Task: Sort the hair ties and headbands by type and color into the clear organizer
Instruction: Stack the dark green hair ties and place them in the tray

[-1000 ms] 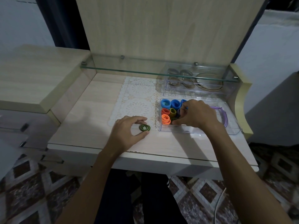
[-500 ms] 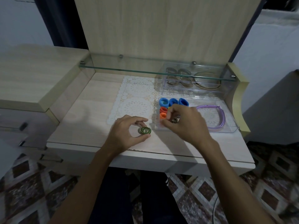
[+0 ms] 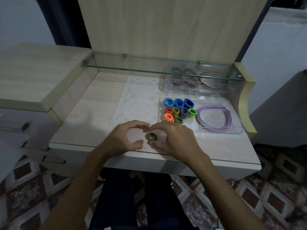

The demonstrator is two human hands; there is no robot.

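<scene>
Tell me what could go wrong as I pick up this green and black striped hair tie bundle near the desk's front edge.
The green and black striped hair tie bundle lies close to the desk edge; a fumble by the left hand or right hand might knock it to the floor. The clear plastic organizer is already crowded with ties, so pushing it in could dislodge the orange hair ties.

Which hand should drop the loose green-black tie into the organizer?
Right. Its fingers touch the tie, and the organizer sits on its side, matching ties near its front-left. The left would have to cross over.
</scene>
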